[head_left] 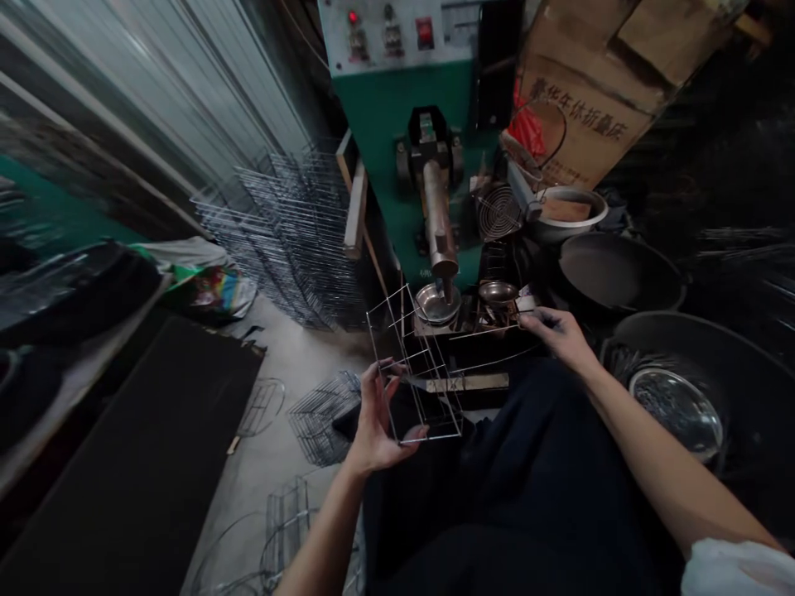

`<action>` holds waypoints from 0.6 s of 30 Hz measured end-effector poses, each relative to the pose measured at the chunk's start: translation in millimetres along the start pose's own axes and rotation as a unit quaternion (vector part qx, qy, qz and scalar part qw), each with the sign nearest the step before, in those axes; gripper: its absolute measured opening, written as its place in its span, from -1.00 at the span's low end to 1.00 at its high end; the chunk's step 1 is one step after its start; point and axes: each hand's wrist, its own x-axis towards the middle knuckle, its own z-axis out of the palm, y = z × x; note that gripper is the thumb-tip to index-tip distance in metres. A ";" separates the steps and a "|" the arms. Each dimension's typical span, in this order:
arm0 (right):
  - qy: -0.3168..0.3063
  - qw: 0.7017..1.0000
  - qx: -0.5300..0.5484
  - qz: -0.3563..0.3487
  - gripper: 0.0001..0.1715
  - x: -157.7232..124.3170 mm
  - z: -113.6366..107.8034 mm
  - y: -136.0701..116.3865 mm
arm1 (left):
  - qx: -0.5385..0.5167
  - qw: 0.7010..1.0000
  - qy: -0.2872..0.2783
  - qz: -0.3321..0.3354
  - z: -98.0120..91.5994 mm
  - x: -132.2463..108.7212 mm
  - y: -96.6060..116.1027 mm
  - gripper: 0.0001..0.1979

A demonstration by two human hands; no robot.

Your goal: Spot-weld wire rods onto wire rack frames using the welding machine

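My left hand (378, 418) is closed on the lower edge of a wire frame (428, 377), a small box of thin metal rods tilted over my lap. In my right hand (556, 333), thumb and fingers pinch a thin metal wire (481, 333) that points left toward the frame. Just beyond the frame is a round metal dish (436, 305) below the electrode arm (440, 219) of a green machine (373, 108). A second small metal bowl (498, 292) sits near my right fingertips. Behind the frame lies a flat strip (469, 382) with a pale wrapped surface.
Stacked wire racks (286, 232) stand left of the machine. More wire pieces (326, 418) lie on the floor. Dark round pans (621, 269) and a clear bowl (676, 414) of small parts sit at right. A cardboard box (577, 108) leans behind; a black panel (142, 455) is at left.
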 end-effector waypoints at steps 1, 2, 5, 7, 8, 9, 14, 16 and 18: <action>0.009 1.000 0.008 -0.005 -0.19 1.4 3.2 1.5 | -0.002 1.000 0.002 0.002 -0.5 0.7 -0.3 -0.01; 0.011 1.000 0.016 -0.010 -0.18 2.8 5.0 3.5 | -0.004 1.000 0.004 0.004 -1.0 1.7 -0.5 -0.01; 0.005 0.999 0.036 -0.025 -0.19 8.5 4.6 12.4 | 0.008 1.000 -0.003 0.001 -2.2 6.0 -0.3 0.01; 0.000 0.998 0.047 -0.031 -0.22 13.9 2.5 19.4 | 0.019 1.000 -0.010 -0.008 -2.5 9.4 -1.1 0.03; -0.003 0.998 0.051 -0.033 -0.24 16.8 1.7 22.6 | 0.022 1.000 -0.011 -0.011 -2.5 11.2 -2.2 0.03; -0.009 0.998 0.053 -0.035 -0.25 20.0 1.1 25.5 | 0.024 1.000 -0.011 -0.010 -2.2 12.9 -3.9 0.03; -0.029 0.996 0.056 -0.059 -0.29 37.1 5.3 34.2 | 0.061 0.998 -0.024 0.007 1.3 22.9 -19.6 0.06; -0.034 0.996 0.052 -0.060 -0.29 45.0 8.9 36.8 | 0.076 0.997 -0.031 -0.001 3.1 28.0 -27.2 0.06; -0.040 0.996 0.046 -0.060 -0.28 53.1 12.0 40.0 | 0.084 0.996 -0.032 -0.008 4.5 33.4 -34.0 0.06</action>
